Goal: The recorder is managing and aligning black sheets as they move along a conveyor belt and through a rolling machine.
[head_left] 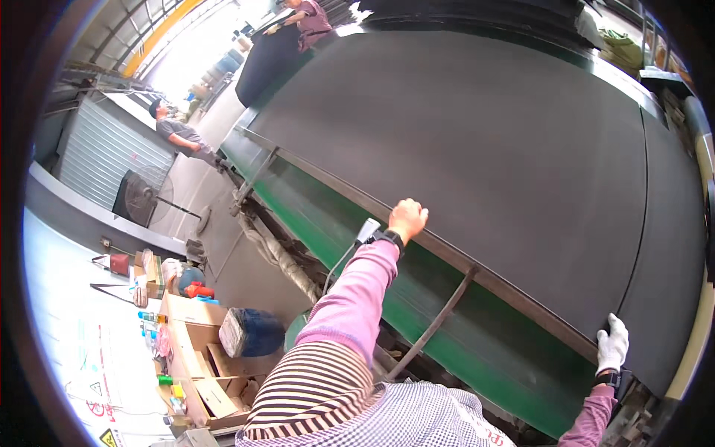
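A wide dark grey sheet (462,141) spreads over the long table in front of me. Near its right end a thin dark seam (642,216) runs across it, with another stretch of grey sheet (674,246) beyond. My left hand (408,218), bare, is closed at the sheet's near edge; its curled fingers hide whatever is in them. A grey-white device with a cable (368,229) sits at that wrist, beside a black band. My right hand (612,345), in a white glove, rests at the near end of the seam, one finger stretched along it.
A metal rail (477,270) edges the table above a green belt (424,339). Cardboard boxes (195,350) and a blue drum (257,333) stand lower left. A fan (145,197) and a person (179,134) are farther left; another person (309,22) is at the far end.
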`<state>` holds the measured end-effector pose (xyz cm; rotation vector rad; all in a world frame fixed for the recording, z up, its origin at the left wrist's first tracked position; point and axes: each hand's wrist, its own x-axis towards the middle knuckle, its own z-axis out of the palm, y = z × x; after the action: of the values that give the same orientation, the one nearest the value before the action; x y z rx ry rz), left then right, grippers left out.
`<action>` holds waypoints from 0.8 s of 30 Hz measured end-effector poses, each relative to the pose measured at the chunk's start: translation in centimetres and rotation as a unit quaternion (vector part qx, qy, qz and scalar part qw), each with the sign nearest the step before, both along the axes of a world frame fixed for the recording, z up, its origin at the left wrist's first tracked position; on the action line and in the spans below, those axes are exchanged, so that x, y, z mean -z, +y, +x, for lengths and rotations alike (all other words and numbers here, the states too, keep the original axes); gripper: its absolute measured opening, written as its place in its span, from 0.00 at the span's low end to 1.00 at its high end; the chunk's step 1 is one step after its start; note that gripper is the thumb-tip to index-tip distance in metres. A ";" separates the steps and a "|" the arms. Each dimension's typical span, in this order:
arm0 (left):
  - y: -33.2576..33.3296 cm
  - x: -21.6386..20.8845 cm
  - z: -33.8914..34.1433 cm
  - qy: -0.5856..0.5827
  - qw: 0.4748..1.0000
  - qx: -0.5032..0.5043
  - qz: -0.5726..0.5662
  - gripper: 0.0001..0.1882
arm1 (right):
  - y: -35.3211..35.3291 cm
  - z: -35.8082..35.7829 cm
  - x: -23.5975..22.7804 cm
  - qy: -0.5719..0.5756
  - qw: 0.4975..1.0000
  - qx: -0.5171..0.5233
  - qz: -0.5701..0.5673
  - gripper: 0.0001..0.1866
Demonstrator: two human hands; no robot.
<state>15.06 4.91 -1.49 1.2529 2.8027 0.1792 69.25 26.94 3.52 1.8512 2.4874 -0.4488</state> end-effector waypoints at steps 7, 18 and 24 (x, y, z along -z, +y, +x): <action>0.4 -2.5 7.2 -0.078 0.947 0.307 0.049 0.17 | -1.3 9.6 -2.0 -0.013 0.990 -0.004 0.142 0.21; 5.3 -0.3 17.7 -0.187 0.878 0.418 -0.138 0.22 | -20.5 11.6 -3.8 0.273 0.939 0.127 0.166 0.13; 8.4 -1.7 28.9 -0.138 0.918 0.351 -0.119 0.24 | -28.2 9.1 -3.5 0.350 0.925 0.139 -0.041 0.12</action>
<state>43.98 13.33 0.18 1.8808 1.9194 -0.0276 78.34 -1.23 7.03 2.3249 2.4812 -1.4262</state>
